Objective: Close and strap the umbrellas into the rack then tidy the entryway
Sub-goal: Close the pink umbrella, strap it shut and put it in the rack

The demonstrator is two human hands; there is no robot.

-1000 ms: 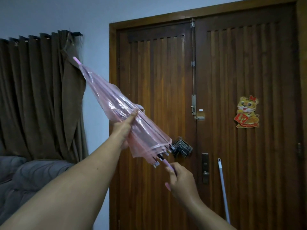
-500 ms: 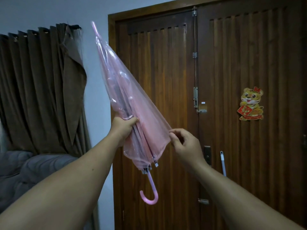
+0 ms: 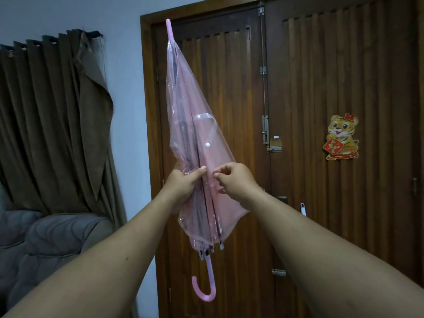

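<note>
Just one view here, a wide-angle cam worn on the person's head. It looks straight ahead at a wooden double door (image 3: 321,111) rather than down, so both forearms run in from the bottom corners toward the middle of the frame. The door is close and fills most of the right side, its top edge cut off by the frame. Left of the door you get a strip of pale wall (image 3: 130,88), and further left of the door a brown curtain (image 3: 50,122). Edges bend a bit from the wide lens. No second view, so nothing overlaps.
</note>
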